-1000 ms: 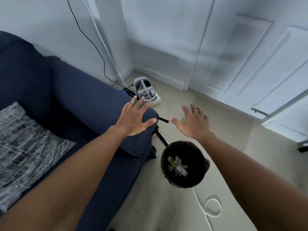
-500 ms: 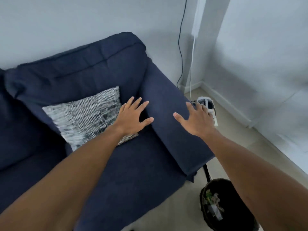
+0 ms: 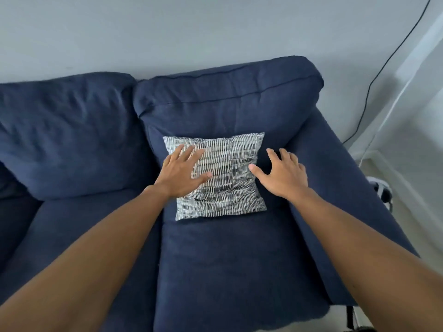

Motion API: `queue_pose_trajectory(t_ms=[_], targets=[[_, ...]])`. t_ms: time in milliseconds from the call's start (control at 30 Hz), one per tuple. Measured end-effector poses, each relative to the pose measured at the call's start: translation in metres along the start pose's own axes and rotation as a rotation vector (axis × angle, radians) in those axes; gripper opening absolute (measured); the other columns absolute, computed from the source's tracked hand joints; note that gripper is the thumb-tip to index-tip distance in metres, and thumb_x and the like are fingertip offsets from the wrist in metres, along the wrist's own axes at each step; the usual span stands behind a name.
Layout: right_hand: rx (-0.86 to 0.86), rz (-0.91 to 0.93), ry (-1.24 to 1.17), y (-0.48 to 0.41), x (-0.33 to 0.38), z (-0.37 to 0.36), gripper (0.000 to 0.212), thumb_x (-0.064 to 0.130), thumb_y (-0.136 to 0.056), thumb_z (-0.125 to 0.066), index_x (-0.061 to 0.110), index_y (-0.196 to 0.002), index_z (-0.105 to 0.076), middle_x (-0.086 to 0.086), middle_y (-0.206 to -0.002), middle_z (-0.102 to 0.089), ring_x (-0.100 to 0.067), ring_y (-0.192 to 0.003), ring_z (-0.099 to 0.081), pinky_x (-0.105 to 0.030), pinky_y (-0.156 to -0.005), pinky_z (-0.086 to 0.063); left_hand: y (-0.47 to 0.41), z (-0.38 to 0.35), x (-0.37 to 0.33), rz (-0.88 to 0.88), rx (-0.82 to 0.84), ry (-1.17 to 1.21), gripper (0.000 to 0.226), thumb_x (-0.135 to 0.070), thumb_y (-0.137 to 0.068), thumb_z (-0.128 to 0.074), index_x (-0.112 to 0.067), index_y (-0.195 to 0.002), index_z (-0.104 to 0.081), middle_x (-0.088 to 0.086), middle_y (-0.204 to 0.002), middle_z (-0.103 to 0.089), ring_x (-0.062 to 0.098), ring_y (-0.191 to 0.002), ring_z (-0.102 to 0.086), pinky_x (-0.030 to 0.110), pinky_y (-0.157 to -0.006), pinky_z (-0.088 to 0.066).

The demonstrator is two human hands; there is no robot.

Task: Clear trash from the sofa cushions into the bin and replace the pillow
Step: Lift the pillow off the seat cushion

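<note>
A grey-and-white patterned pillow leans against the back cushion of the navy sofa, over the right seat. My left hand hovers with fingers spread over the pillow's left side; whether it touches is unclear. My right hand is open just right of the pillow's right edge, above the gap by the armrest. Both hands hold nothing. No trash shows on the seat cushions. The bin is out of view except a dark sliver at the bottom edge.
The sofa's right armrest runs down the right side. A black cable and a white cable hang on the wall at the right. A white-and-black headset lies on the floor beyond the armrest.
My view has swung left from the bin and floor to the sofa. The pillow now sits centred, and both open hands have come up to its sides.
</note>
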State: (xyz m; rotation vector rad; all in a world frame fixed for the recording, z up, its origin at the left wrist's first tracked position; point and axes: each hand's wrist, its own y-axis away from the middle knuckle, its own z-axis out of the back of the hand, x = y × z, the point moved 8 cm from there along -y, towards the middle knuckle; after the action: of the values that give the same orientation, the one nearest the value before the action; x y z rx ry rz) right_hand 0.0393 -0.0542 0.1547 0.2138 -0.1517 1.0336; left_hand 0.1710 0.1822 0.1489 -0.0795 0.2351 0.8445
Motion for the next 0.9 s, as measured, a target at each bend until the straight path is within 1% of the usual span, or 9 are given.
queue_pose_trajectory(t_ms=[200, 367, 667, 800, 900], targets=[[0.030, 0.074, 0.011, -0.024, 0.063, -0.012, 0.090, 0.082, -0.086, -0.031, 0.024, -0.155, -0.024, -0.012, -0.162, -0.021, -0.035, -0.148, -0.017, -0.055, -0.115, -0.025, 0.011, 0.008, 0.064, 0.086, -0.034, 0.030, 0.084, -0.079, -0.086, -0.034, -0.035, -0.156, -0.019, 0.001, -0.165, -0.017, 0.025, -0.153, 0.000, 0.050, -0.121, -0.011], [0.047, 0.104, 0.028, -0.037, 0.091, -0.017, 0.093, 0.083, -0.085, -0.028, 0.025, -0.157, -0.019, -0.014, -0.164, -0.016, -0.035, -0.150, -0.015, -0.058, -0.115, -0.026, 0.015, 0.012, 0.092, 0.124, -0.052, 0.061, 0.083, -0.078, -0.086, -0.038, -0.035, -0.155, -0.020, 0.000, -0.165, -0.018, 0.023, -0.153, 0.000, 0.049, -0.120, -0.011], [0.070, 0.137, 0.031, -0.054, 0.092, -0.035, 0.098, 0.087, -0.082, -0.025, 0.026, -0.157, -0.012, -0.014, -0.164, -0.014, -0.037, -0.149, -0.016, -0.059, -0.114, -0.029, 0.015, 0.001, 0.103, 0.194, -0.067, 0.135, 0.083, -0.076, -0.087, -0.039, -0.034, -0.156, -0.019, -0.001, -0.165, -0.015, 0.025, -0.153, -0.001, 0.051, -0.120, -0.012], [0.083, 0.134, 0.019, -0.060, 0.080, -0.049, 0.100, 0.089, -0.080, -0.025, 0.026, -0.156, -0.010, -0.015, -0.163, -0.017, -0.036, -0.149, -0.018, -0.059, -0.113, -0.030, 0.012, -0.014, 0.098, 0.238, -0.074, 0.219, 0.084, -0.075, -0.087, -0.043, -0.034, -0.156, -0.017, -0.001, -0.165, -0.016, 0.024, -0.153, -0.002, 0.053, -0.120, -0.013], [0.089, 0.121, -0.001, -0.064, 0.068, -0.064, 0.102, 0.089, -0.080, -0.026, 0.024, -0.156, -0.009, -0.015, -0.162, -0.019, -0.036, -0.147, -0.022, -0.058, -0.110, -0.033, 0.006, -0.033, 0.098, 0.267, -0.066, 0.292, 0.087, -0.076, -0.086, -0.045, -0.034, -0.156, -0.015, -0.002, -0.165, -0.017, 0.023, -0.152, -0.006, 0.054, -0.119, -0.017]])
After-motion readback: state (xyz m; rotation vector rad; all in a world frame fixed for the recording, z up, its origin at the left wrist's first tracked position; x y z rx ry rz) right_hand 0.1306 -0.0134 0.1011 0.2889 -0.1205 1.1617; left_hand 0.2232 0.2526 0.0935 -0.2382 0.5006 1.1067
